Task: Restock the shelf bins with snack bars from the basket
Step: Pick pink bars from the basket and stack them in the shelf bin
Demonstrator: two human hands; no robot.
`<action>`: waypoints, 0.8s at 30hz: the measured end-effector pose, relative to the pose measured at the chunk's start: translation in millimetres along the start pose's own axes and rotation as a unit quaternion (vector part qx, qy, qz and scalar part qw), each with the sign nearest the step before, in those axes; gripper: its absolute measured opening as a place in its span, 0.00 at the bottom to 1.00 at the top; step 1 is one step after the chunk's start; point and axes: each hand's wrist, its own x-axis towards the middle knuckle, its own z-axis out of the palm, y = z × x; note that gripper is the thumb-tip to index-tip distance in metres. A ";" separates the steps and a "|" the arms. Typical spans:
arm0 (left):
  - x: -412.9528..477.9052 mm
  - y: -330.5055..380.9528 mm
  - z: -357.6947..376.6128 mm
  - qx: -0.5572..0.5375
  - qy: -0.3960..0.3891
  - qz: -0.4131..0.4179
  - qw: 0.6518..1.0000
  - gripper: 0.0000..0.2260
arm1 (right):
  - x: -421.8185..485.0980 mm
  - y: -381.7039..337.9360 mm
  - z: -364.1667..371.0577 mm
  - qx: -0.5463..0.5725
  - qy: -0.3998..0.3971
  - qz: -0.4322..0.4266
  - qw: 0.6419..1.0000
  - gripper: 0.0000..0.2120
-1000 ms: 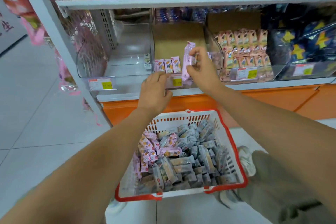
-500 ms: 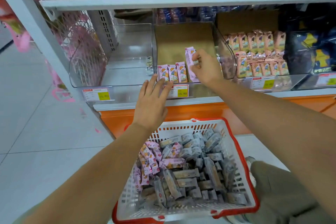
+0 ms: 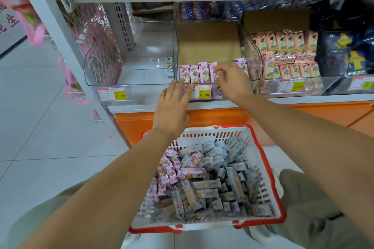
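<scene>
A row of pink snack bars [image 3: 194, 73] stands upright at the front of the middle clear bin [image 3: 251, 50], which is lined with brown cardboard. My right hand [image 3: 230, 81] pinches the rightmost pink bar of that row between thumb and fingertips. My left hand [image 3: 173, 107] lies flat with straight fingers against the bin's front wall, just below the bars. The white basket with a red rim [image 3: 271, 172] sits below on the floor, holding several grey bars [image 3: 218, 184] and several pink ones [image 3: 168, 168].
The clear bin [image 3: 129, 62] to the left holds one small pack at its right wall. The bin [image 3: 287, 56] to the right is full of peach packs. Yellow price tags [image 3: 204, 94] hang on the bin fronts. An orange base panel [image 3: 222, 115] runs under the shelf.
My right hand has lowered the pink bar it held up into the row at the bin's front. My left hand has opened flat against the bin front. The view has shifted.
</scene>
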 end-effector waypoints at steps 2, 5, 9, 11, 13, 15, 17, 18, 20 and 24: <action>-8.2 1.9 2.1 -0.007 0.040 0.015 0.999 0.32 | -20.9 -3.9 -3.1 0.044 0.051 -0.062 0.996 0.12; -20.5 6.3 10.9 -0.016 0.084 0.022 0.996 0.25 | -58.1 -10.5 -2.2 0.100 0.041 -0.119 0.987 0.08; -37.2 14.8 31.7 -0.047 -0.043 -0.012 0.998 0.16 | -98.1 9.6 26.2 0.074 -0.068 -0.083 0.991 0.08; -45.8 16.9 49.6 -0.070 -0.115 -0.036 0.990 0.16 | -113.3 30.2 46.3 0.051 -0.148 -0.025 0.987 0.08; -54.9 17.6 70.3 -0.073 -0.188 -0.054 0.978 0.17 | -128.0 48.8 64.0 0.026 -0.234 0.042 0.971 0.10; -64.8 15.8 93.3 -0.051 -0.254 -0.078 0.963 0.18 | -140.2 60.6 80.6 0.014 -0.321 0.093 0.942 0.15; -74.9 10.9 116.0 -0.033 -0.298 -0.109 0.948 0.22 | -149.8 66.8 100.5 0.024 -0.387 0.130 0.913 0.18; -79.8 7.5 126.7 -0.035 -0.316 -0.122 0.940 0.24 | -152.9 68.8 111.2 0.030 -0.407 0.144 0.902 0.19; -88.2 0.3 146.0 -0.041 -0.349 -0.140 0.926 0.26 | -155.9 69.7 132.8 0.049 -0.434 0.169 0.883 0.20; -97.7 -8.0 177.1 -0.044 -0.377 -0.152 0.912 0.32 | -155.9 62.6 170.6 0.107 -0.456 0.197 0.861 0.25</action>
